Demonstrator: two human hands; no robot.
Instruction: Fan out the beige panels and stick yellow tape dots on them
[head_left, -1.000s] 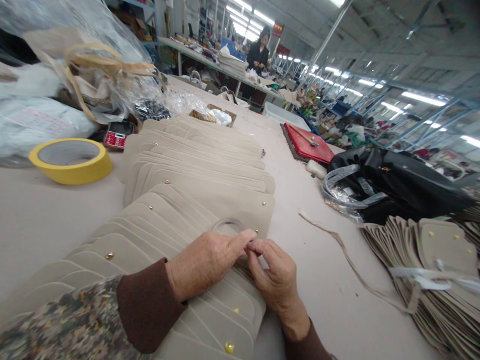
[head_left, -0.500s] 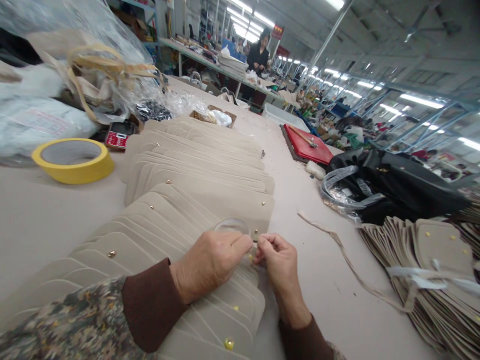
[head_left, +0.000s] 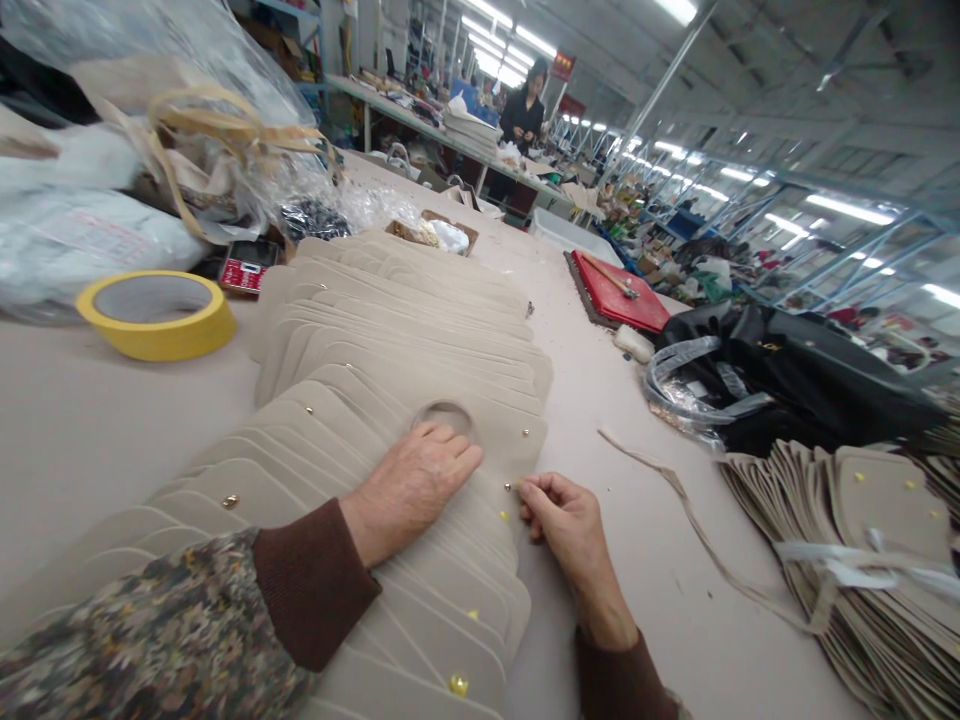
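My left hand [head_left: 411, 485] lies flat on a long overlapping row of beige flaps [head_left: 405, 340], each with a small brass stud. Its fingers rest by a clear tape ring [head_left: 444, 417] lying on the flaps. My right hand [head_left: 562, 518] is curled at the right edge of the row, pinching at a small brass stud [head_left: 509, 487] on one flap; what sits between the fingertips is too small to see.
A yellow tape roll [head_left: 156, 314] and plastic bags [head_left: 150, 120] sit at the left. A red pad [head_left: 619, 291], a black bag [head_left: 795, 375] and a bundled stack of beige pieces [head_left: 855, 540] lie to the right. A loose strip [head_left: 675, 500] crosses the table. A person [head_left: 524, 110] stands far back.
My two hands were pinched together over the flaps; they have parted. The left hand has flattened onto the row beside the clear ring, and the right moved to the flap edge.
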